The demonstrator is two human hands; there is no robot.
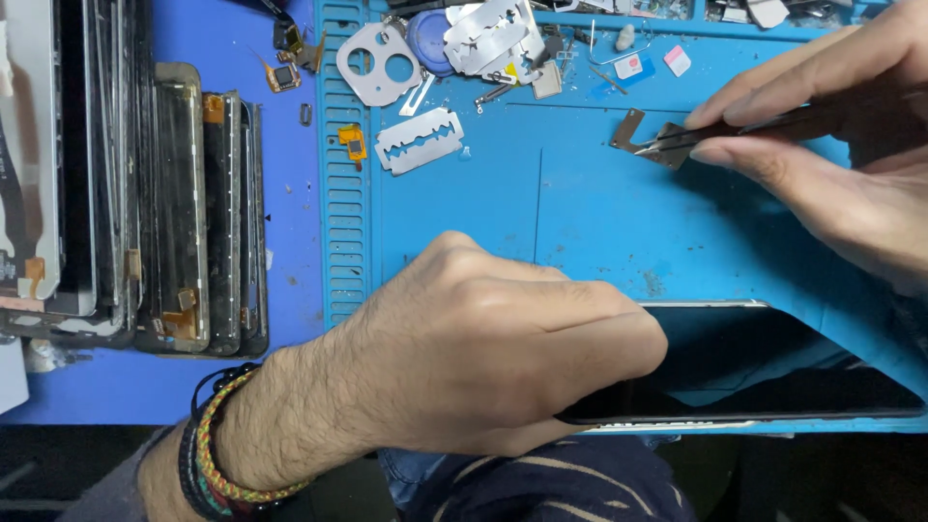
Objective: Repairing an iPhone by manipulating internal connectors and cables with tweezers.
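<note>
Right hand [831, 145] pinches tweezers [735, 130] on a small metal bracket [640, 135] at nine o'clock; left hand [483, 358] curls, steadying the phone [754, 377] lying crosswise.

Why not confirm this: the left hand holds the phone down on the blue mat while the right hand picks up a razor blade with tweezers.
Not the razor blade. The head view shows the tweezers in the right hand pinching a small metal bracket; the blade lies untouched. The left hand does hold the phone on the blue mat.
</note>
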